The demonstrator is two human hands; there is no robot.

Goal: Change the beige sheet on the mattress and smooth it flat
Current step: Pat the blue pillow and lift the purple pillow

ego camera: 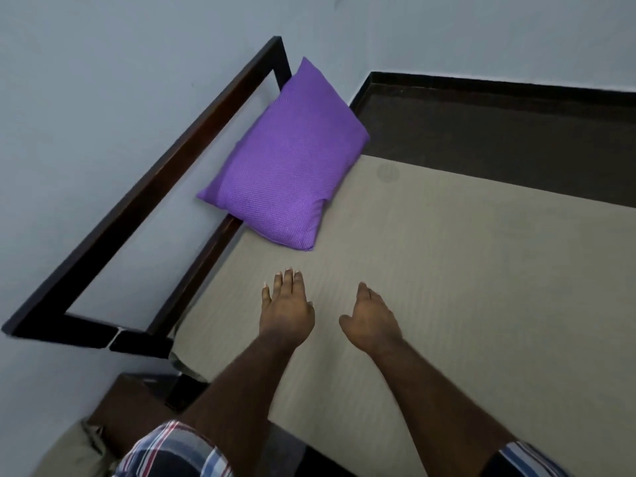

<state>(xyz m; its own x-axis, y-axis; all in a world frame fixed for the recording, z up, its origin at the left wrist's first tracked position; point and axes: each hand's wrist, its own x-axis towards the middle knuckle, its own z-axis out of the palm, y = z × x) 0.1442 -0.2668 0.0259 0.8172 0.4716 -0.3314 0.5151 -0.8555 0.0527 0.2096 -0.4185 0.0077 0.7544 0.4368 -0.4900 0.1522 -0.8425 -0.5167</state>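
flat palms [287,306] [370,321] on ribbed beige sheet [447,287]

A dark wooden bed frame [144,187] is standing against a pale blue wall, its open headboard rail running along the left. A mattress covered by a beige sheet [464,287] is lying on the frame, the cloth looking flat with faint ripples. A purple pillow [289,160] is resting at the head end, leaning against the rail. Two hands are lying on the sheet: the left hand [285,308] palm-down with fingers straight, the right hand [371,318] beside it.
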